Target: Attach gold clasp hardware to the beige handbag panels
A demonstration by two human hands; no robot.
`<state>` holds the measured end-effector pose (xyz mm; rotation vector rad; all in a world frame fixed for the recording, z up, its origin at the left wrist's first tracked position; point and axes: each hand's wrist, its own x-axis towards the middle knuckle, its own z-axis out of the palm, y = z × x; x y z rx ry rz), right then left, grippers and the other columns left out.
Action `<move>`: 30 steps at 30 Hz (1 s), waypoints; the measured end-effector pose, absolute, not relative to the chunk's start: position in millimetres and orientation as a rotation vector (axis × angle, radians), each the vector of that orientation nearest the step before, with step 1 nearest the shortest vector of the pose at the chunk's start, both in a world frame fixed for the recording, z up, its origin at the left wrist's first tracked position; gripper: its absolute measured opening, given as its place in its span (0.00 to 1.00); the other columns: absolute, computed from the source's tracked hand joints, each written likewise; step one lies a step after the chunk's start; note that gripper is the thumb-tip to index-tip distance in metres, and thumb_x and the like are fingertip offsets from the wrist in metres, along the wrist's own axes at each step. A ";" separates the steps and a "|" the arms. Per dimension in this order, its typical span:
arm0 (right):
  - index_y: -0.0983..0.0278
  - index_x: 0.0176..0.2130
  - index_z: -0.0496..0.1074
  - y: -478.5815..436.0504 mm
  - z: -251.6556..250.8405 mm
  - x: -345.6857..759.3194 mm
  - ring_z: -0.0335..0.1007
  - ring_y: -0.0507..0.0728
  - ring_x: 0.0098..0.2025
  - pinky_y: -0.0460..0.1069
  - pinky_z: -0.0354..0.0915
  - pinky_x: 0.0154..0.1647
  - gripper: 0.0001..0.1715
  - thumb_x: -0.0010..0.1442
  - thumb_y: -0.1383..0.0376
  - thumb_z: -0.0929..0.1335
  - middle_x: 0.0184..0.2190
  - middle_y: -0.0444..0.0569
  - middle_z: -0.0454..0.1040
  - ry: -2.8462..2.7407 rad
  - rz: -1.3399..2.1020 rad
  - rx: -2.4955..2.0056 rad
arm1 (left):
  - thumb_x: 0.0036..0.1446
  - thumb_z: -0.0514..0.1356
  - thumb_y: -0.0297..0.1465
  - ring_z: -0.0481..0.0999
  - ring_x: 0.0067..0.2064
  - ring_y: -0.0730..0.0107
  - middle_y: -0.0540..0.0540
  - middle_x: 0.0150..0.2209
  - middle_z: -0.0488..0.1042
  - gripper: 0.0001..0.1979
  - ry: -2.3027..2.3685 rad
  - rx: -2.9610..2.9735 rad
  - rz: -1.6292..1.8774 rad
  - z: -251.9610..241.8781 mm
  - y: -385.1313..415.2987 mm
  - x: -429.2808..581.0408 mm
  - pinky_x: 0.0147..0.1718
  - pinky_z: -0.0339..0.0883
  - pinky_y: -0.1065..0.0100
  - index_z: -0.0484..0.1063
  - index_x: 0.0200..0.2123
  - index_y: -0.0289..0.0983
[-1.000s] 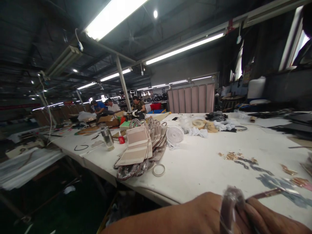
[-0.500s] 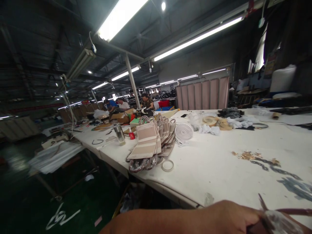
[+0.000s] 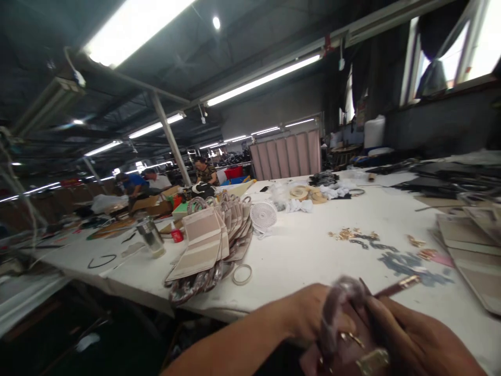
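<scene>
Left hand (image 3: 307, 310) and right hand (image 3: 415, 329) are gripping a brown piece (image 3: 363, 326)
A plastic-wrapped loop (image 3: 330, 316) is arching between them; gold hardware (image 3: 373, 362) is glinting.

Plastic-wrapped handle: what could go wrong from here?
The handle could slip in the left hand, as its wrap looks slick. The brown strip jutting by the right hand might sweep the loose gold-coloured fittings aside. The stacked beige panels near the edge of the table could fall if bumped.
</scene>
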<state>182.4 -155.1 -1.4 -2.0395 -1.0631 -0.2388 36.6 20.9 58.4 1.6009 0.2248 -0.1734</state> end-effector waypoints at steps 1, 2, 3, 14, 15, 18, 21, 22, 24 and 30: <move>0.47 0.27 0.79 -157.8 5.2 185.9 0.75 0.68 0.26 0.55 0.69 0.23 0.33 0.62 0.33 0.59 0.22 0.52 0.77 -1.072 -0.157 -2.041 | 0.42 0.69 0.31 0.72 0.32 0.71 0.49 0.33 0.77 0.14 0.188 1.579 -0.215 63.9 28.3 43.8 0.31 0.66 0.72 0.81 0.36 0.34; 0.51 0.26 0.78 -160.3 12.2 189.0 0.74 0.66 0.26 0.54 0.69 0.24 0.36 0.64 0.33 0.58 0.21 0.51 0.76 -1.084 -0.030 -2.025 | 0.41 0.69 0.30 0.72 0.31 0.72 0.48 0.33 0.78 0.14 0.174 1.538 -0.267 69.8 35.5 50.0 0.31 0.65 0.73 0.81 0.36 0.33; 0.55 0.25 0.76 -162.1 18.9 191.9 0.73 0.65 0.26 0.53 0.67 0.25 0.39 0.65 0.33 0.57 0.21 0.51 0.75 -1.066 0.099 -1.998 | 0.42 0.68 0.28 0.73 0.30 0.73 0.47 0.33 0.80 0.16 0.174 1.509 -0.334 75.1 42.5 55.2 0.32 0.65 0.73 0.82 0.37 0.32; 0.61 0.18 0.65 -155.5 5.6 196.4 0.63 0.54 0.19 0.48 0.58 0.25 0.39 0.68 0.38 0.62 0.13 0.45 0.65 -0.754 0.597 -1.717 | 0.58 0.66 0.38 0.83 0.43 0.52 0.33 0.46 0.83 0.21 0.270 1.298 -0.396 46.2 84.1 89.5 0.47 0.74 0.57 0.80 0.48 0.27; 0.61 0.17 0.64 -155.7 -1.0 198.6 0.63 0.54 0.19 0.48 0.59 0.25 0.39 0.68 0.38 0.62 0.13 0.46 0.65 -0.707 0.588 -1.730 | 0.61 0.64 0.43 0.83 0.45 0.50 0.32 0.47 0.83 0.24 0.335 1.230 -0.334 39.2 87.9 90.9 0.47 0.75 0.55 0.79 0.49 0.28; 0.61 0.17 0.65 -157.9 -21.9 208.7 0.64 0.54 0.19 0.48 0.60 0.25 0.39 0.68 0.38 0.62 0.12 0.46 0.66 -0.582 0.597 -1.743 | 0.63 0.59 0.55 0.82 0.48 0.47 0.31 0.51 0.81 0.35 0.486 1.109 -0.165 22.0 94.8 86.2 0.48 0.76 0.52 0.76 0.55 0.28; 0.61 0.21 0.68 -159.5 -39.7 217.8 0.63 0.54 0.17 0.48 0.58 0.23 0.36 0.67 0.39 0.64 0.12 0.44 0.66 -0.468 0.605 -1.705 | 0.60 0.64 0.54 0.80 0.53 0.46 0.33 0.53 0.80 0.37 0.438 1.177 -0.011 10.8 86.9 71.8 0.51 0.74 0.56 0.71 0.60 0.30; 0.61 0.22 0.68 -159.3 -44.3 219.9 0.63 0.54 0.17 0.48 0.57 0.22 0.35 0.66 0.39 0.65 0.12 0.44 0.66 -0.431 0.604 -1.695 | 0.59 0.68 0.50 0.79 0.56 0.46 0.34 0.55 0.80 0.38 0.393 1.236 0.028 7.4 81.3 67.1 0.53 0.73 0.56 0.68 0.63 0.31; 0.61 0.22 0.69 -158.4 -51.2 222.6 0.63 0.54 0.16 0.48 0.57 0.22 0.34 0.66 0.39 0.65 0.11 0.44 0.66 -0.381 0.605 -1.689 | 0.53 0.74 0.42 0.77 0.59 0.47 0.37 0.58 0.78 0.44 0.351 1.393 0.112 -0.6 68.5 60.6 0.57 0.71 0.56 0.62 0.68 0.36; 0.61 0.22 0.67 -157.2 -59.0 227.6 0.61 0.52 0.16 0.47 0.56 0.21 0.33 0.65 0.40 0.66 0.11 0.43 0.65 -0.329 0.619 -1.722 | 0.54 0.73 0.43 0.79 0.54 0.54 0.44 0.51 0.81 0.43 0.550 1.632 0.477 -37.7 51.2 65.3 0.55 0.70 0.58 0.62 0.68 0.40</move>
